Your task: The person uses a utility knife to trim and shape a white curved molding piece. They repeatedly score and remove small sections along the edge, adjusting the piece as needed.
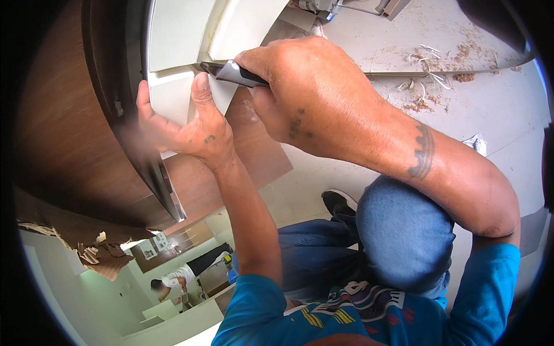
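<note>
My right hand (323, 95) is closed around a grey and black utility knife (235, 74). Its tip meets a seam in a white panel (179, 34), beside a raised pale edge. Just below that seam, my left hand (193, 130) lies against the panel's lower white section (173, 95). The thumb points up near the blade and the fingers are spread apart. Part of the panel is hidden behind this hand, and the right fingertips are mostly out of sight behind the knife.
A large brown wooden panel (63, 115) with a dark edge stands at left, torn cardboard (104, 259) below it. Sawdust and white strips (430, 66) litter the floor at upper right, near a metal tool (317, 7). Another person (179, 277) bends over boards at lower left.
</note>
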`<move>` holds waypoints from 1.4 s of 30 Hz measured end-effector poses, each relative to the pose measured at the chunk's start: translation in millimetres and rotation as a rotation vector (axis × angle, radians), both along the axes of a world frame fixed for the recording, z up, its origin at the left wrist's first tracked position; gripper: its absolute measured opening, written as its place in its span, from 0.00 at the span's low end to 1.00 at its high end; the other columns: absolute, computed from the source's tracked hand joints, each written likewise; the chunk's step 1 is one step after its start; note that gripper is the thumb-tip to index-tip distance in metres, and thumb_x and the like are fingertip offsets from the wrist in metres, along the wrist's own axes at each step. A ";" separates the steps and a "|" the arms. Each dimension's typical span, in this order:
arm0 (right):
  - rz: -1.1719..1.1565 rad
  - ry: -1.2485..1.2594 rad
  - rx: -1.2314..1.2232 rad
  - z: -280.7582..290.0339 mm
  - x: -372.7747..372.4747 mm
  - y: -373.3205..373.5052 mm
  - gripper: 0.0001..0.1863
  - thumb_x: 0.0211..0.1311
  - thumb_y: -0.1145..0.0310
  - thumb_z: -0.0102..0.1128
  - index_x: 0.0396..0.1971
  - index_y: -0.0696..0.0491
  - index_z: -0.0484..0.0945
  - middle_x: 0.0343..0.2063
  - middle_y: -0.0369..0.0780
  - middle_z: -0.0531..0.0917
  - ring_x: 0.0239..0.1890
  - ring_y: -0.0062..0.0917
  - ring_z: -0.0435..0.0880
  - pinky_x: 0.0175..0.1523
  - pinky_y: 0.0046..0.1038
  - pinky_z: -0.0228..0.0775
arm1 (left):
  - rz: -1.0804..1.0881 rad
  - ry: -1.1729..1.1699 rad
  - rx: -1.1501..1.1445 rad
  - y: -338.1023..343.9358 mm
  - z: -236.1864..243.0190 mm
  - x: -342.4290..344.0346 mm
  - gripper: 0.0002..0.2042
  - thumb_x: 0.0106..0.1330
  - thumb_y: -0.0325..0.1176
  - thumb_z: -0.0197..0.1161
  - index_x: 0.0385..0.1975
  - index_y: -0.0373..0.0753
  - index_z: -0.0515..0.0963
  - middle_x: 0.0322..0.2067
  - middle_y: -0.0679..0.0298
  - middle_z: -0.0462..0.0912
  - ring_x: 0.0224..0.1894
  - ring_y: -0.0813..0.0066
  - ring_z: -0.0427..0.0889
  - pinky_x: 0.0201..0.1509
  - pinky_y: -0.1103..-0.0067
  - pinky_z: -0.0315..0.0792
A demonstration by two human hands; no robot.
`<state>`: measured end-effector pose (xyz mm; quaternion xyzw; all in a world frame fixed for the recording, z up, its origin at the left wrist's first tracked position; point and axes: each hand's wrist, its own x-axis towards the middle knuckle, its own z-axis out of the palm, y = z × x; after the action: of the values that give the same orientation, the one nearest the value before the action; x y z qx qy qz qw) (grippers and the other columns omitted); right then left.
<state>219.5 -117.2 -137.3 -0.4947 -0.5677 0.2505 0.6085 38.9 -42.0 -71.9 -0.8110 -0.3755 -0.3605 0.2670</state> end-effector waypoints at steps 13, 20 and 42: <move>0.022 0.034 -0.018 0.0 -3.1 2.5 0.08 0.49 0.74 0.71 0.25 0.64 0.86 0.22 0.58 0.85 0.30 0.52 0.91 0.38 0.45 0.86 | -0.076 -0.143 -0.036 4.6 -5.9 -3.3 0.37 0.63 0.56 0.81 0.66 0.41 0.77 0.54 0.54 0.82 0.58 0.55 0.73 0.63 0.57 0.70; 0.040 -0.038 0.002 -8.7 -0.2 5.6 0.19 0.54 0.73 0.64 0.46 0.62 0.88 0.30 0.54 0.87 0.33 0.53 0.87 0.40 0.48 0.82 | -0.079 -0.163 -0.046 4.7 -6.5 -1.9 0.36 0.65 0.57 0.80 0.66 0.41 0.77 0.53 0.54 0.81 0.58 0.55 0.74 0.62 0.58 0.70; -0.070 0.018 0.017 -2.9 2.0 2.3 0.08 0.45 0.74 0.72 0.23 0.63 0.86 0.21 0.57 0.85 0.28 0.51 0.90 0.34 0.44 0.84 | -0.027 -0.062 -0.071 -4.2 0.7 3.5 0.32 0.67 0.38 0.81 0.65 0.31 0.73 0.53 0.53 0.79 0.49 0.64 0.85 0.50 0.69 0.85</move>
<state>221.5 -114.9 -140.2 -0.5067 -0.5467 0.2285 0.6262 42.4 -46.3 -71.2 -0.8133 -0.3853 -0.3755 0.2216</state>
